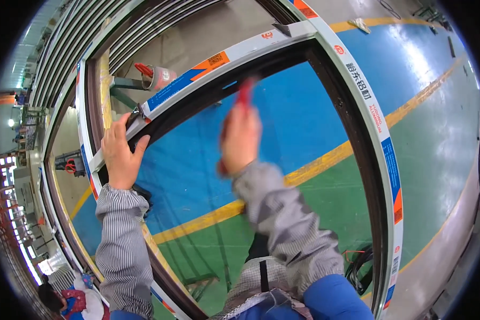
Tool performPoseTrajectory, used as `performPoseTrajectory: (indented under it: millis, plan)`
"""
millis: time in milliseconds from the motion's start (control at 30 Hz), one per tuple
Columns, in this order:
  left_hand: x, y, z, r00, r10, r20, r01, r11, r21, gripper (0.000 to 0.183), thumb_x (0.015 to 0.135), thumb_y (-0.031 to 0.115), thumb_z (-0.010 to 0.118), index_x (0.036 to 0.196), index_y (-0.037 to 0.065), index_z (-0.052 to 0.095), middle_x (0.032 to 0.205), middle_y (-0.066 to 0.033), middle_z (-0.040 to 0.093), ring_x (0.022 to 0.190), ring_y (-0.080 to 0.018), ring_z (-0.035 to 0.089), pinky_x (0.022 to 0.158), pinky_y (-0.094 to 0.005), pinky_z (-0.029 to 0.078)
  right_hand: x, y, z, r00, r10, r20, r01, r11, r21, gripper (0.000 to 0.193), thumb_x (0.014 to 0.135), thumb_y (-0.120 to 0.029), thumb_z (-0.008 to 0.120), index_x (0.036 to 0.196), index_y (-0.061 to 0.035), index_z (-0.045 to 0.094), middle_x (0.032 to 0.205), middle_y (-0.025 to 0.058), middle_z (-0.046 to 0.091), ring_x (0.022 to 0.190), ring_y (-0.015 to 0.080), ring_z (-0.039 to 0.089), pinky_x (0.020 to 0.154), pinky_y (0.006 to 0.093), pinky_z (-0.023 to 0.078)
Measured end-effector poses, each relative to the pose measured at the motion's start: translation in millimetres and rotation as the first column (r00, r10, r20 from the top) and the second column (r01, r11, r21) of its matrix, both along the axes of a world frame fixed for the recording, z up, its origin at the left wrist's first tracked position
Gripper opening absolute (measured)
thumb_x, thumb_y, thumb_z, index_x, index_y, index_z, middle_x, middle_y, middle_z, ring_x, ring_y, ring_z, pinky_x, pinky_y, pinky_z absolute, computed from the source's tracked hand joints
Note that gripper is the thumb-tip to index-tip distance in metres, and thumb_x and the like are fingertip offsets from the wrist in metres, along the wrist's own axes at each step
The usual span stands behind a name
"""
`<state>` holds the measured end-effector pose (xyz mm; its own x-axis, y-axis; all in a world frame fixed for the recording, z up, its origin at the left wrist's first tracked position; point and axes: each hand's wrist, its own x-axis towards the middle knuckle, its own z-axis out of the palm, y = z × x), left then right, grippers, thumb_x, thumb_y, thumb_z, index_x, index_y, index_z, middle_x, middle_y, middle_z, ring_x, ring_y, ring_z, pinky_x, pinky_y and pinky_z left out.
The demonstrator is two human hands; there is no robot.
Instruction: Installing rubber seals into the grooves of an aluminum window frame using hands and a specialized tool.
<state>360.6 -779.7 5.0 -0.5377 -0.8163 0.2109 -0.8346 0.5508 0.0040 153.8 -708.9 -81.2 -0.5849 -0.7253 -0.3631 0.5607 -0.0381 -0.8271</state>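
My left hand (121, 156) is at the left end of a dark aluminium frame crossbar (226, 80), thumb and fingers closed around it. Close to its fingertips is a small black part (135, 114) on the bar. White, blue and orange protective film covers the frame's outer faces. My right hand (241, 140), smeared by motion, is in front of the frame opening, closed around a red tool (245, 92). Blur hides the tool's kind, and it appears apart from the bar. A dark triangular piece (282, 29) rests on the crossbar near the far right corner.
Behind the crossbar stands a bucket (161, 78) with red-handled items. Dark profiles (69, 50) are stacked at the far left. Black cable (361, 266) lies coiled near the frame's right upright (383, 165). Another person (80, 301) is at the lower left.
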Motion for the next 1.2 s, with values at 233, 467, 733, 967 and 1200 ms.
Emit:
performPoseTrajectory:
  millis: [233,467,733,967,1200]
  plan:
    - [5.4,-0.6,1.8,1.000,-0.019,0.007,0.019,0.997,-0.075,0.057,0.088,0.046,0.054,0.129,0.008,0.044,0.111,-0.0137,0.053,0.104,-0.0333,0.050,0.088,-0.0436,0.035,3.1,-25.4,18.7,0.968,-0.191,0.162,0.194,0.981,-0.001,0.027,0.096,-0.036,0.044,0.083,-0.0125,0.043,0.058,-0.0016,0.042,0.042,0.0083,0.037,0.038,0.0264,0.032]
    - [9.1,-2.8,-2.9,1.000,-0.010,-0.023,0.008,0.996,-0.092,0.052,0.085,0.039,0.059,0.124,0.008,0.046,0.106,-0.0130,0.053,0.102,-0.0334,0.050,0.085,-0.0438,0.036,69.5,-15.6,-12.0,0.992,-0.114,-0.049,0.113,0.993,-0.017,0.030,0.097,-0.038,0.042,0.081,-0.0127,0.043,0.055,-0.0028,0.040,0.040,0.0080,0.036,0.035,0.0262,0.029]
    - [0.6,-3.2,-7.9,0.998,-0.041,-0.038,0.037,0.994,-0.102,0.051,0.083,0.040,0.062,0.121,0.009,0.047,0.100,-0.0094,0.053,0.094,-0.0297,0.050,0.082,-0.0433,0.036,174.4,-0.7,-3.5,1.000,0.024,-0.012,-0.024,0.999,0.043,0.025,0.097,-0.031,0.046,0.087,-0.0091,0.047,0.057,-0.0011,0.043,0.043,0.0080,0.039,0.037,0.0272,0.030]
    - [12.5,-5.2,3.0,0.990,0.030,-0.134,-0.033,0.999,-0.021,0.043,0.079,0.031,0.067,0.113,0.012,0.051,0.103,-0.0056,0.057,0.093,-0.0281,0.052,0.082,-0.0419,0.037,123.3,-1.6,6.3,0.987,-0.122,-0.109,0.124,0.992,0.012,0.021,0.098,-0.029,0.045,0.087,-0.0111,0.045,0.063,0.0001,0.045,0.046,0.0084,0.040,0.039,0.0233,0.033]
    - [12.2,-11.5,9.8,0.985,0.055,-0.166,-0.018,0.976,0.216,0.041,0.080,0.026,0.065,0.116,0.010,0.052,0.106,-0.0077,0.059,0.098,-0.0285,0.052,0.087,-0.0397,0.036,100.8,-18.3,20.9,0.965,-0.137,0.223,0.144,0.989,-0.019,0.026,0.098,-0.035,0.045,0.085,-0.0130,0.042,0.061,-0.0007,0.043,0.043,0.0091,0.039,0.036,0.0233,0.032]
